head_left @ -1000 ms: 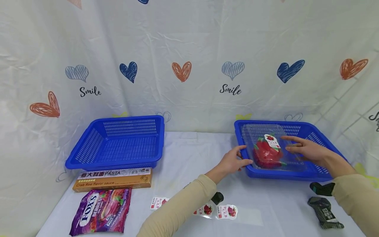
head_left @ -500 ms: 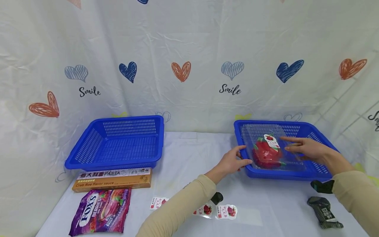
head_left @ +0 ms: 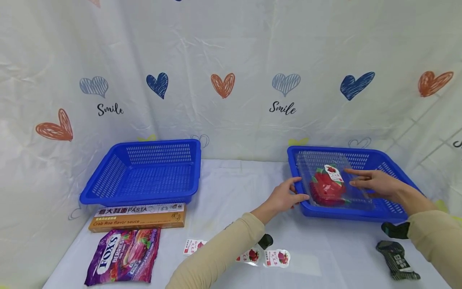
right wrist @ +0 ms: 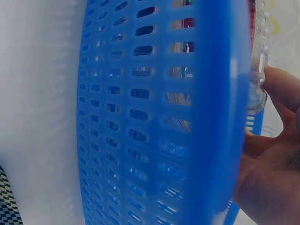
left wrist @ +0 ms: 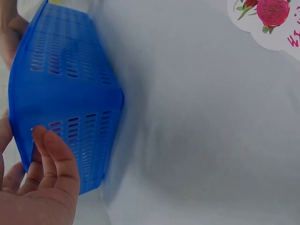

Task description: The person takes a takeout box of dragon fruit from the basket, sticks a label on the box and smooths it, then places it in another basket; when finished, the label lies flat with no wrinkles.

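In the head view, the right blue basket (head_left: 339, 214) stands at the table's right rear. Inside it lies a clear plastic container (head_left: 355, 198) with red dragon fruit (head_left: 326, 190) and a white label (head_left: 333, 173) on its lid. My left hand (head_left: 282, 196) grips the basket's left rim; in the left wrist view, fingers (left wrist: 61, 159) bend around that edge. Over the container's right side my right hand (head_left: 382, 184) extends its fingers, index pointing left. The right wrist view shows a digit of the right hand (right wrist: 276, 168) against the container's clear edge.
A second blue basket (head_left: 159, 178) stands at left, a pasta box (head_left: 140, 218) and purple candy bag (head_left: 122, 257) before it. Dragon fruit stickers (head_left: 277, 258) lie near the left forearm, beside a small dark object (head_left: 266, 241). A dark green packet (head_left: 398, 261) lies front right.
The head view shifts very slightly. Both hands, the basket and the container keep nearly the same places.
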Tool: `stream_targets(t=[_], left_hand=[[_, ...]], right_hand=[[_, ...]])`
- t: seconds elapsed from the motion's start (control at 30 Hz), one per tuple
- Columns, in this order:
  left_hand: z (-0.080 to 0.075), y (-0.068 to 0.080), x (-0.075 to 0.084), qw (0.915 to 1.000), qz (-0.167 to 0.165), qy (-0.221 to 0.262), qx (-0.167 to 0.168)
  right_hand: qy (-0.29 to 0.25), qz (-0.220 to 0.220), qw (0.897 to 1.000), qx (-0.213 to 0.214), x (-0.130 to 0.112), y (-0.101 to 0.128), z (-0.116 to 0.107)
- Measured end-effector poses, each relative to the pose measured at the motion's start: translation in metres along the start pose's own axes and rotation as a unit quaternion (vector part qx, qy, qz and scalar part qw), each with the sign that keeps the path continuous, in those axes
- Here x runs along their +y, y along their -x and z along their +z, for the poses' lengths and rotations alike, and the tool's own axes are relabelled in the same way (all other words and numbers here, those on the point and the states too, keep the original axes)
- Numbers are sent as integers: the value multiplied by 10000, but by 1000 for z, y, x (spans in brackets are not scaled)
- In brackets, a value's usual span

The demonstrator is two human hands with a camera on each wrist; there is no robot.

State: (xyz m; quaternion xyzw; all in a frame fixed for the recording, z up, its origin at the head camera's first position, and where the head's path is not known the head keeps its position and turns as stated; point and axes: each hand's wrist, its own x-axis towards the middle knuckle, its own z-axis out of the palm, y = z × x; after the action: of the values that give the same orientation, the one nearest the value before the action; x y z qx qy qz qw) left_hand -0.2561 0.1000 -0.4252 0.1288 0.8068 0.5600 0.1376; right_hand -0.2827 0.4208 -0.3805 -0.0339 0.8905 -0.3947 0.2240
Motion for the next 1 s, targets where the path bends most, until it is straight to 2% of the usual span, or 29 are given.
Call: stream_targets(t=[0.4,0.67,1.0], left_hand=[[0,0,2,10000,-35,-82,37],[1,0,1,9999,-58,-93,31],[0,0,1,10000,30,-18,0]], right_hand=[[-275,293,9990,-182,0,-1,3],[61,191,9998,-63,-6,2,0],[37,231,9997,-42,-3,4,-6]])
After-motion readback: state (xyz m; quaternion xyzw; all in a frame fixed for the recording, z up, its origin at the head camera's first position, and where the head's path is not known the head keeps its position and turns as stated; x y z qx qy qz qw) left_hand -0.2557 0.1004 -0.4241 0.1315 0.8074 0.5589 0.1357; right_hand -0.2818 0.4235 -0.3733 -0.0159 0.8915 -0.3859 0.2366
